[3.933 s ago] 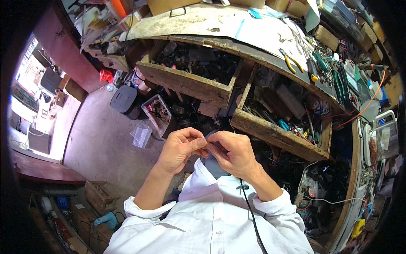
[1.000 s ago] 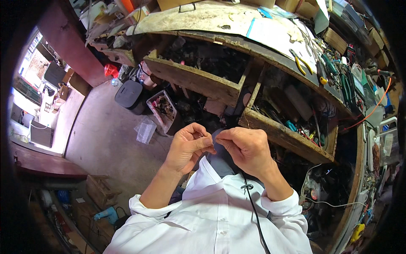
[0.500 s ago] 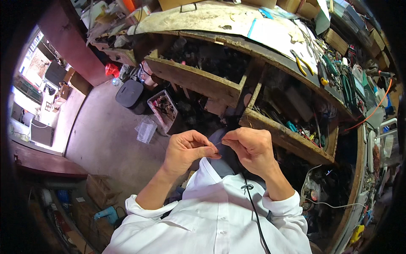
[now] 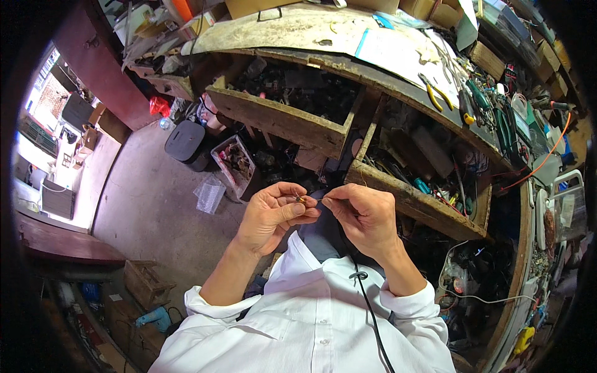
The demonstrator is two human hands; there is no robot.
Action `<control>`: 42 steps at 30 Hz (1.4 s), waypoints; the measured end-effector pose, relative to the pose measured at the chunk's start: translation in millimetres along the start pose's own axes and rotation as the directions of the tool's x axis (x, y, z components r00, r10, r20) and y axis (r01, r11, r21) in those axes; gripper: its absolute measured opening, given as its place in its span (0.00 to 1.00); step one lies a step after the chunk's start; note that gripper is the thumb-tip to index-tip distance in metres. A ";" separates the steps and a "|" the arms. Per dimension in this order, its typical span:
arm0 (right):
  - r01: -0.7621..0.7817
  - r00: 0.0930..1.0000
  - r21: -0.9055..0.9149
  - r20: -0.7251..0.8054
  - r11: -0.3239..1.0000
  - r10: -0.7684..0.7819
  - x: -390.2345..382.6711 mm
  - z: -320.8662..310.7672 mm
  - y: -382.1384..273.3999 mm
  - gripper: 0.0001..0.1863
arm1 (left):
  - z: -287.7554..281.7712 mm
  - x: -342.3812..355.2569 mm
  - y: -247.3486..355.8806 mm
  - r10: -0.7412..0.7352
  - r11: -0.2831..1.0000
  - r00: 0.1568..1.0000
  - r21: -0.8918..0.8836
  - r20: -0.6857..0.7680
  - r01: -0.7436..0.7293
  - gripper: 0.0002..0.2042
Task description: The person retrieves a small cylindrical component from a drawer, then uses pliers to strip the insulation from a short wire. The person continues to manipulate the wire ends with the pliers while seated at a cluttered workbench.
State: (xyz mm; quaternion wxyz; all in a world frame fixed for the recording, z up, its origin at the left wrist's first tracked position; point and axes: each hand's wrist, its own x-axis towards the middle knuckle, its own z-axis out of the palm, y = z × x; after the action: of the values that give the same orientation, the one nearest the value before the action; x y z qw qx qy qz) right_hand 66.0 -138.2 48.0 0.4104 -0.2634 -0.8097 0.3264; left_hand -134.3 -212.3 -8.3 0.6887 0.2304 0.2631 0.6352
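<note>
My left hand (image 4: 264, 219) is closed in a pinch, thumb against fingers, around a small part (image 4: 301, 200) with a yellowish spot. Its exact kind is too small to make out. Close by on the right, my right hand (image 4: 368, 221) pinches a thin wire (image 4: 319, 199) between thumb and forefinger. That wire spans the narrow gap between the two hands and reaches the small part. Both hands are held in front of my white shirt (image 4: 311, 323), short of the drawers.
Beyond my hands, two wooden drawers (image 4: 280, 119) full of odds and ends stand pulled out under a worn workbench (image 4: 267, 34). Yellow-handled pliers (image 4: 435, 96) lie on the bench. A dark bin (image 4: 185, 142) and a box of scraps (image 4: 231, 163) are on the floor.
My left fingers have turned and spread slightly, so the small part with the yellowish spot now shows. The right hand has barely moved and still pinches the thin wire.
</note>
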 end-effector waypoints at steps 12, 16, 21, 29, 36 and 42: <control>-0.041 0.999 0.007 0.023 0.999 0.041 -10.0 2.8 4.5 0.05 | -7.3 7.0 -11.9 0.027 0.999 0.997 -0.019 -0.068 -0.028 0.10; -0.043 0.994 -0.047 0.096 0.998 0.047 -16.8 4.8 3.9 0.06 | 1.9 15.1 -4.7 0.072 0.997 0.994 -0.003 -0.078 -0.072 0.08; -0.032 0.999 -0.027 -0.022 0.999 0.031 -15.3 -7.2 0.4 0.09 | 10.6 29.1 5.4 0.099 0.995 0.994 0.030 -0.044 -0.098 0.09; -0.049 0.965 -0.298 -0.259 0.953 -0.032 -1.0 -77.0 33.8 0.05 | 31.3 52.5 4.5 0.097 0.994 0.995 0.048 0.011 -0.097 0.08; -0.304 0.848 -0.734 -0.499 0.607 -0.180 46.0 -174.4 69.4 0.07 | 29.9 49.4 7.5 0.110 0.989 0.993 0.095 0.037 -0.113 0.08; -0.267 0.939 -0.809 -0.341 0.523 -0.049 97.5 -175.3 102.1 0.13 | 38.4 43.8 16.6 0.183 0.976 0.983 0.128 -0.028 -0.178 0.09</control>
State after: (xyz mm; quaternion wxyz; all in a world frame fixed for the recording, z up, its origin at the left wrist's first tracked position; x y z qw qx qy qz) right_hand 177.8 50.5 98.9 0.3356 -0.5291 -0.7687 -0.1289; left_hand -119.2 -166.6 28.4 0.6071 0.2834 0.2938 0.6818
